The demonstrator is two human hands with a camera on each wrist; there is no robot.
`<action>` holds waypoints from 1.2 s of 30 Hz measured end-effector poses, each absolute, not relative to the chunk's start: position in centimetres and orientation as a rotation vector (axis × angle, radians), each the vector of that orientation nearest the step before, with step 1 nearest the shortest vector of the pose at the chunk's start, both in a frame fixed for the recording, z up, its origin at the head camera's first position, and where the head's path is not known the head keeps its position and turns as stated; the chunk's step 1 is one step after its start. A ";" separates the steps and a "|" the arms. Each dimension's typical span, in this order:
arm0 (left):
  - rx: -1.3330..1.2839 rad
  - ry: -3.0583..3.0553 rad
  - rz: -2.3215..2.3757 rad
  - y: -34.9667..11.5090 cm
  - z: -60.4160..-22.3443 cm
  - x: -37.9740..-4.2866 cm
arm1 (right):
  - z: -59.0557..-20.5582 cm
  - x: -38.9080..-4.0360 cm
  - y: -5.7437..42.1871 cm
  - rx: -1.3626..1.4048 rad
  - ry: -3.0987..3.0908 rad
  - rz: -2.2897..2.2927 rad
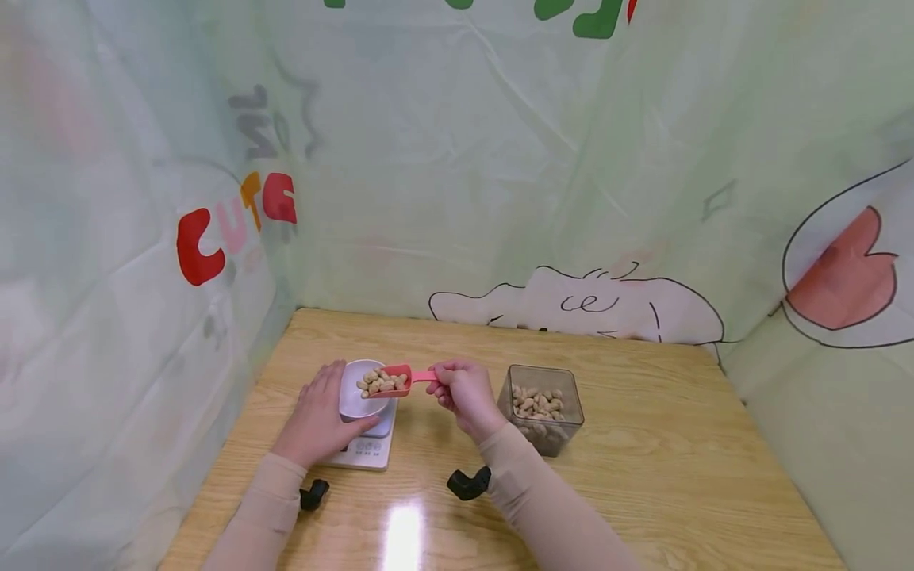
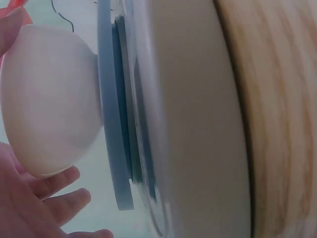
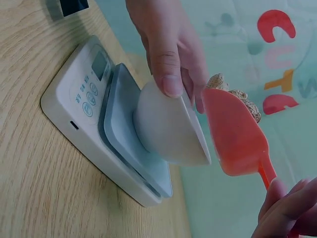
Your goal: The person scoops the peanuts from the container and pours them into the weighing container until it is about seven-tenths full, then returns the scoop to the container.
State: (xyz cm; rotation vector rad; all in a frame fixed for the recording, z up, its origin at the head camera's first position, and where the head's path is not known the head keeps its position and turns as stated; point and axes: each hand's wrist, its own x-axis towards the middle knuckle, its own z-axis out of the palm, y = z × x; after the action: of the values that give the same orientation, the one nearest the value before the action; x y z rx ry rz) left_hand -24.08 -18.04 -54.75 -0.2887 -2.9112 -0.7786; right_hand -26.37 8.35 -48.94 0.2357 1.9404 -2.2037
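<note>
Near the pale wooden table's (image 1: 678,444) left edge, a round white bowl (image 1: 350,403) sits on a flat white-and-grey scale (image 1: 371,455). The left hand (image 1: 314,420) rests against it, fingers spread, nearly straight. The right hand (image 1: 464,392) pinches a red plastic scoop (image 3: 237,136) (heaped with unshelled peanuts (image 1: 382,383)) over the bowl. Tipping slowly, low and central, without leaning on the bowl, should avoid spills and skewed readings.

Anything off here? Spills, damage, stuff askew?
Nothing stands out. The white bowl sits on the scale, left hand at its side; the right hand holds the red scoop of peanuts above it. No spilled peanuts or damage visible, and the container stands upright.
</note>
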 end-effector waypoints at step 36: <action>-0.279 -2.930 -0.832 -18.2 -54.9 -24.4 | -47.6 -24.9 6.3 -0.172 2.628 -1.971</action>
State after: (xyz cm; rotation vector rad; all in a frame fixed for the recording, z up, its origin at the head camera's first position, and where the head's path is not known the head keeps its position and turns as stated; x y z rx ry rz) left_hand -24.38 -18.17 -54.91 -0.2787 -2.9298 -0.8316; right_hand -24.87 6.30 -47.63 -0.1723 2.6278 -1.9706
